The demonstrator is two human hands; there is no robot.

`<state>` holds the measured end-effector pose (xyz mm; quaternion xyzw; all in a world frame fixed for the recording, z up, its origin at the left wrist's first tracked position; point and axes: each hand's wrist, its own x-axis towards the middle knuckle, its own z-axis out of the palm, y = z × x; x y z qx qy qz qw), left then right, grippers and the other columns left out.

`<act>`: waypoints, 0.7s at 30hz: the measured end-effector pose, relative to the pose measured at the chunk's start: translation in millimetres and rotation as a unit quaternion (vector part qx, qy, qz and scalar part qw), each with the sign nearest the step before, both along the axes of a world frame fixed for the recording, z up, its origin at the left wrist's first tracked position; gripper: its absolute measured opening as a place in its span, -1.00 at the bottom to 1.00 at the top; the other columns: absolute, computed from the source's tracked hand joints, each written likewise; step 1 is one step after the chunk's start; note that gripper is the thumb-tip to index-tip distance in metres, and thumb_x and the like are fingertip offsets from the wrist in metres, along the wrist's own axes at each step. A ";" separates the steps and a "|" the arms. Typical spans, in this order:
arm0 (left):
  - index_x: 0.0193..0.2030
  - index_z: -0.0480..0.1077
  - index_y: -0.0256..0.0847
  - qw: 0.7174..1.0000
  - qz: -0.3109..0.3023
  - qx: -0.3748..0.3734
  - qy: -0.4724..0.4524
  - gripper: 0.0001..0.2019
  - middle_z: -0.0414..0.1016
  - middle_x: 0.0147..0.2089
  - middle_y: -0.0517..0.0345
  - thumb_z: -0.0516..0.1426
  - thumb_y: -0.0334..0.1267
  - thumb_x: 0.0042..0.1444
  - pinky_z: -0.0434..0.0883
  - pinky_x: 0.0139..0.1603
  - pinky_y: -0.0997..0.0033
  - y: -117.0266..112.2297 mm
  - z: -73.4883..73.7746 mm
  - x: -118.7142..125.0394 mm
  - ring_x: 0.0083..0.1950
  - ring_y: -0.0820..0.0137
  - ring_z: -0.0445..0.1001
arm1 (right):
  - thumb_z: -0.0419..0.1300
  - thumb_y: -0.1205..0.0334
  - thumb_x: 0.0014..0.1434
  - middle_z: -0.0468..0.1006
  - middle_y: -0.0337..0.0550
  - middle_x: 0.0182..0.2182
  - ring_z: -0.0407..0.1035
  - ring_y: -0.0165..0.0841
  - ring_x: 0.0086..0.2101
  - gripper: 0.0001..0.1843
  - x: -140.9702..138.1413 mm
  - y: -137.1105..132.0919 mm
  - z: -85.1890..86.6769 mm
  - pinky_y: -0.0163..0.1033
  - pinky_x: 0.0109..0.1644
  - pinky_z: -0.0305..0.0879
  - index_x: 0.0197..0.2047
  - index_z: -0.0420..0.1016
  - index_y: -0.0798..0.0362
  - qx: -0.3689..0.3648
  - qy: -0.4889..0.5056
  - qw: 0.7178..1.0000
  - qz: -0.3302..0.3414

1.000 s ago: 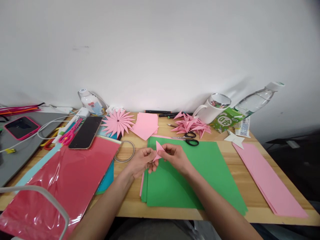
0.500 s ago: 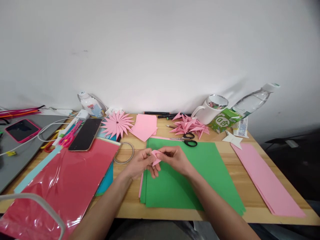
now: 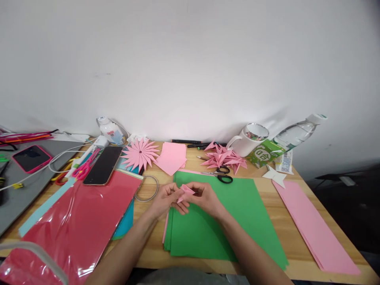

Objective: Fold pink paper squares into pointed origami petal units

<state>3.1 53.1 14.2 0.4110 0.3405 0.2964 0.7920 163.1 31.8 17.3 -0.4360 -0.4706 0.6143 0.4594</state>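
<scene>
A small folded piece of pink paper (image 3: 186, 191) is pinched between my two hands, its folds forming pointed flaps. My left hand (image 3: 170, 198) grips its left side between thumb and fingers. From the right, my right hand (image 3: 204, 196) holds the other edge, thumb in front. Both hands hover above a stack of green paper (image 3: 225, 225). Beyond them lie a flat stack of pink paper squares (image 3: 171, 155), a pink pointed paper rosette (image 3: 140, 153) and a pile of folded pink pieces (image 3: 224, 156). Black-handled scissors (image 3: 225, 179) rest at the green stack's far edge.
To the left are a red plastic-wrapped pack (image 3: 80, 213), a black phone (image 3: 102, 166), pink scissors (image 3: 83, 169) and a metal ring (image 3: 147, 188). A white mug (image 3: 247, 140), green carton (image 3: 263, 153) and clear bottle (image 3: 297, 132) stand back right. Long pink sheets (image 3: 316, 225) lie right.
The pink paper has turned between my fingers and now shows a different, pointed face. My hands stay together over the green stack. The whole view has shifted slightly.
</scene>
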 end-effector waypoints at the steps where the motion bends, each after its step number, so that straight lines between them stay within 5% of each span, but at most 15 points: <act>1: -0.45 0.26 -0.31 1.000 0.006 -0.007 0.002 -0.63 0.53 -0.56 0.06 0.26 -0.04 -0.05 0.42 -0.65 0.52 0.7 -0.2 0.7 -0.62 0.38 0.50 | 0.39 0.10 -0.16 0.49 -0.25 -0.54 0.26 -0.49 -0.52 -0.72 -1.3 0.8 -1.5 -0.34 -0.41 0.20 -0.42 0.56 0.13 -0.010 0.005 1.000 -0.017; 8: -0.41 0.37 -0.38 0.994 -0.031 -0.101 -0.026 -0.62 0.56 -0.49 -0.02 0.23 0.00 -0.02 0.45 -0.60 0.51 4.9 0.0 -2.5 -0.56 0.36 0.53 | 0.38 0.03 -0.18 0.47 -0.24 -0.57 0.20 -0.50 -0.55 -0.69 -3.6 6.1 -6.2 -0.36 -0.50 0.15 -0.49 0.56 0.13 -0.044 0.024 0.996 -0.078; 21: -0.33 0.38 -0.38 0.998 -0.011 -0.056 0.021 -0.64 0.53 -0.53 0.06 0.31 -0.12 -0.12 0.45 -0.59 0.52 6.0 5.8 -2.3 -0.56 0.37 0.52 | 0.36 0.00 -0.19 0.42 -0.25 -0.62 0.16 -0.50 -0.60 -0.68 -2.0 7.1 -8.0 -0.36 -0.53 0.15 -0.54 0.54 0.12 -0.042 -0.017 0.994 -0.101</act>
